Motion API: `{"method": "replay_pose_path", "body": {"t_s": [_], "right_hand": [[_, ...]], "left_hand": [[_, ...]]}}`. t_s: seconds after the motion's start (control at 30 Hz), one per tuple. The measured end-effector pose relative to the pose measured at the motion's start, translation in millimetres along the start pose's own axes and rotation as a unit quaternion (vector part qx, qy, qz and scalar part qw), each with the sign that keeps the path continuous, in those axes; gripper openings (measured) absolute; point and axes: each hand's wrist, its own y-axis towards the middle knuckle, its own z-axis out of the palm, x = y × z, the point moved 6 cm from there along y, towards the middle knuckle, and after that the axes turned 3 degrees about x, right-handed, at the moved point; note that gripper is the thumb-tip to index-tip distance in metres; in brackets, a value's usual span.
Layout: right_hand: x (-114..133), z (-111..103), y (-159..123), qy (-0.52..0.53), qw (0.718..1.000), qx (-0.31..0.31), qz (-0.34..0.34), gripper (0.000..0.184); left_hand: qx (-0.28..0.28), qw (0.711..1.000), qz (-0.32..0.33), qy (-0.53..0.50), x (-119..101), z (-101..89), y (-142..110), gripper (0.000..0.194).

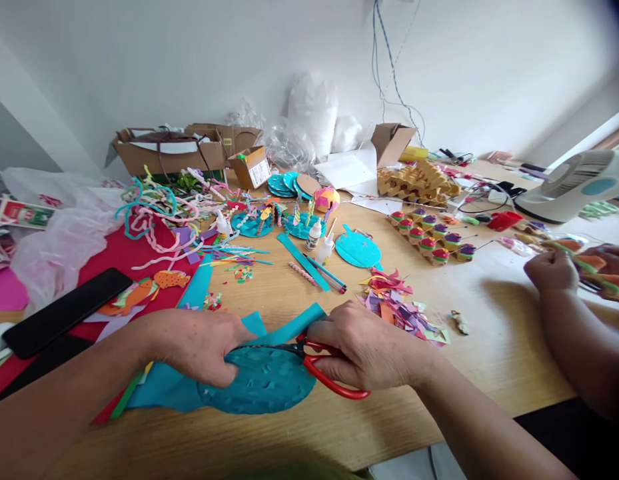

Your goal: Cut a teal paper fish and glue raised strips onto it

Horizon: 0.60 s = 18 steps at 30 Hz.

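My right hand (pixel 356 347) grips a pair of red-handled scissors (pixel 339 388), their blades pointing left toward my other hand. A blue paper strip (pixel 295 325) stands up along the blades. With fingers pinched on the blue paper, my left hand (pixel 206 343) rests at the blade tips, which it partly hides. Beneath both hands lies a round teal disc (pixel 264 383) with small raised flecks. More blue paper (pixel 164 390) spreads under my left wrist.
Coloured paper scraps (pixel 396 303), glue bottles (pixel 325 250) and a finished-looking teal disc (pixel 359 248) lie ahead. A black phone (pixel 66 310) sits left. At right are an egg-carton piece (pixel 429 237), a fan (pixel 572 187) and another person's hands (pixel 554 270).
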Motion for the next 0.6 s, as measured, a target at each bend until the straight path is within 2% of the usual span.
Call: {"method": "replay_pose_path", "body": {"t_s": [0.17,0.33,0.6], "right_hand": [[0.2,2.1,1.2,0.001,1.000,0.011,0.007,0.023],[-0.6,0.6,0.9,0.001,1.000,0.009,0.006,0.025],[1.8,-1.3,-1.3,-0.002,1.000,0.010,0.007,0.026]], "left_hand": [[0.027,0.999,-0.034,0.025,3.6,0.8,0.9,0.027],[0.029,1.000,-0.006,-0.007,-0.9,-0.2,1.1,0.028],[0.024,1.000,0.010,0.001,-5.9,0.7,1.1,0.026]]}}
